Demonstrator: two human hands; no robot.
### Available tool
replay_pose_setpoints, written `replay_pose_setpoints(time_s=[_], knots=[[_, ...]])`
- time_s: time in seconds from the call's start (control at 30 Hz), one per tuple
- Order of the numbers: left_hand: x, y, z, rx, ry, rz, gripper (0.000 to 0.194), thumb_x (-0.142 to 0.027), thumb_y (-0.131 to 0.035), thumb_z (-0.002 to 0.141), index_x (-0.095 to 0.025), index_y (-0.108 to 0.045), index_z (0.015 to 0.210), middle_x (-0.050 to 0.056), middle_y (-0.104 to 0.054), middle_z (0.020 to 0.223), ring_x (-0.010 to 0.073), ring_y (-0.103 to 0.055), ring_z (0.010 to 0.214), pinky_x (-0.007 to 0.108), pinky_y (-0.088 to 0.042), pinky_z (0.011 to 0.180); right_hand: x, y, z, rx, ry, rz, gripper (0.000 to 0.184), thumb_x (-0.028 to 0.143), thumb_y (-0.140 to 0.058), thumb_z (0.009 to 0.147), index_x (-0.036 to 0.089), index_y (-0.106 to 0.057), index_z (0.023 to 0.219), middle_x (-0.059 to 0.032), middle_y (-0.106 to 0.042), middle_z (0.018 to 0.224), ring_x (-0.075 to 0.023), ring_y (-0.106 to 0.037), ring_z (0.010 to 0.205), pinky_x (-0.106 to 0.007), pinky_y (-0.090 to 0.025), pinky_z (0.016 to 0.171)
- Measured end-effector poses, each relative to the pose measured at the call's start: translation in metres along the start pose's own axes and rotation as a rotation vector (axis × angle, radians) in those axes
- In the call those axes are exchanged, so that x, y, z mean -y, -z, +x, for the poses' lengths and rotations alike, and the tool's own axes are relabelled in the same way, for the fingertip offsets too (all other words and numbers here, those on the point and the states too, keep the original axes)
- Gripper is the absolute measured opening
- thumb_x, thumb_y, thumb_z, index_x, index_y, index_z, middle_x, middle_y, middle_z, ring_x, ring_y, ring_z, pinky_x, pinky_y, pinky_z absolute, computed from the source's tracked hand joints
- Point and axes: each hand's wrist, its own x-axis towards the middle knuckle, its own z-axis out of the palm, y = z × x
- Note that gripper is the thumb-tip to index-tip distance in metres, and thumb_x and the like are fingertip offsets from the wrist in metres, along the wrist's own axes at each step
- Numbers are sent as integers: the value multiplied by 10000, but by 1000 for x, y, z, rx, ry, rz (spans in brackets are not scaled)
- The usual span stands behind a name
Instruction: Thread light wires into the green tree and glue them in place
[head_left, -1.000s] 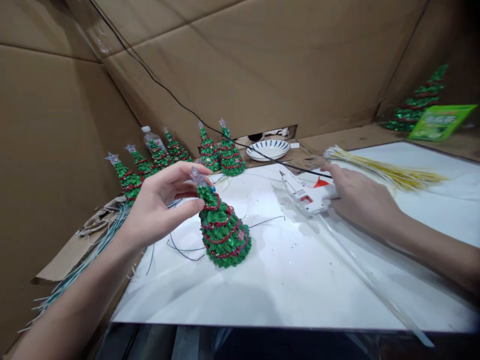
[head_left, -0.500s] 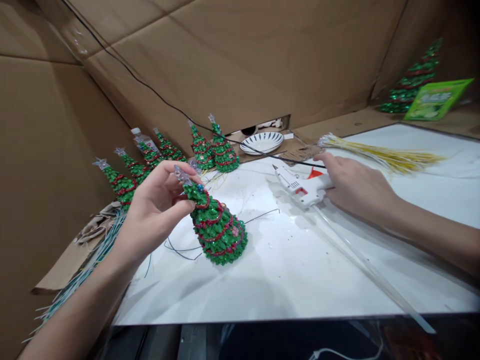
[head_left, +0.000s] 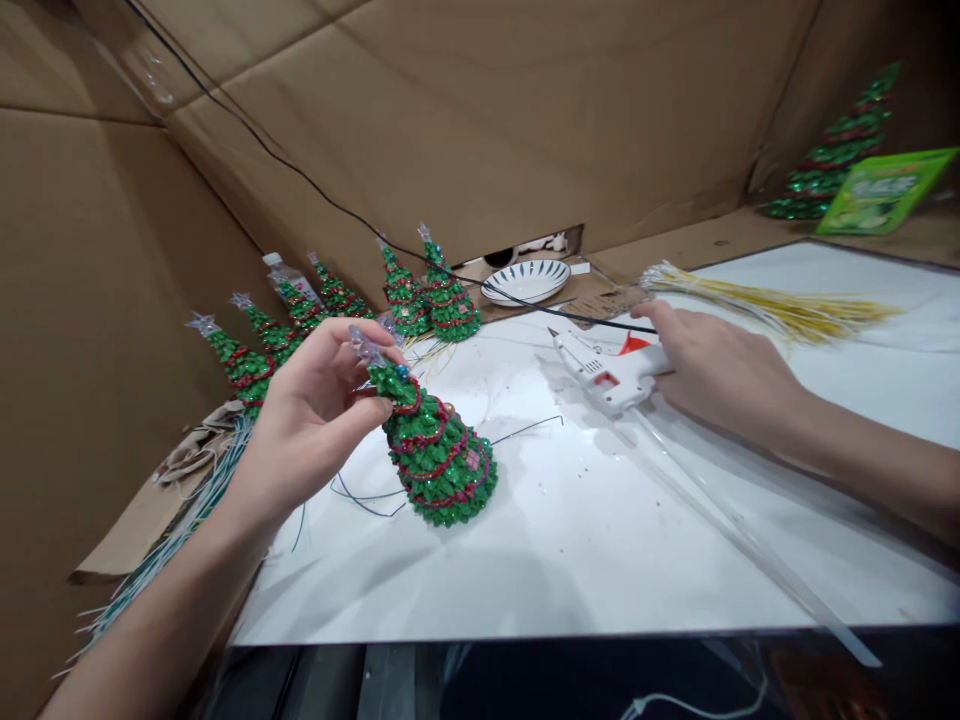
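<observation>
My left hand [head_left: 319,410] is closed on the upper part of a small green Christmas tree [head_left: 441,462], thumb and fingers just under its clear star. The tree leans to the left above the white board, decked with red garland and small ornaments. On the right, my right hand [head_left: 716,370] is wrapped round the handle of a white glue gun [head_left: 611,380] with an orange trigger. Its nozzle points up and left, toward the back. A long clear glue stick [head_left: 757,555] trails from it toward the front edge. The right fingertips are partly hidden behind the gun.
Several finished-looking trees [head_left: 450,300] stand along the back and left, near a plastic bottle [head_left: 281,275]. A striped plate [head_left: 526,283], a yellow-white wire bundle [head_left: 780,305], green wires [head_left: 187,530] and a green packet [head_left: 885,192] lie around. A black cord [head_left: 300,178] crosses to the gun.
Both hands keep their holds on the tree and the glue gun. The view has shifted very slightly; otherwise hardly anything differs.
</observation>
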Motion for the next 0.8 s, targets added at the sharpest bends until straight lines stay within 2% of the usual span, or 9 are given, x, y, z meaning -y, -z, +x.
replay_pose_setpoints(time_s=[0.8], knots=[[2, 0, 0, -11, -2, -37, 309, -55, -629, 794, -232, -565, 1039, 32, -602, 942, 166, -587, 863, 266, -515, 689, 0, 3, -1, 23, -5, -7, 599, 193, -487, 734, 246, -360, 1318, -111, -630, 1195, -299, -610, 1017, -279, -273, 501]])
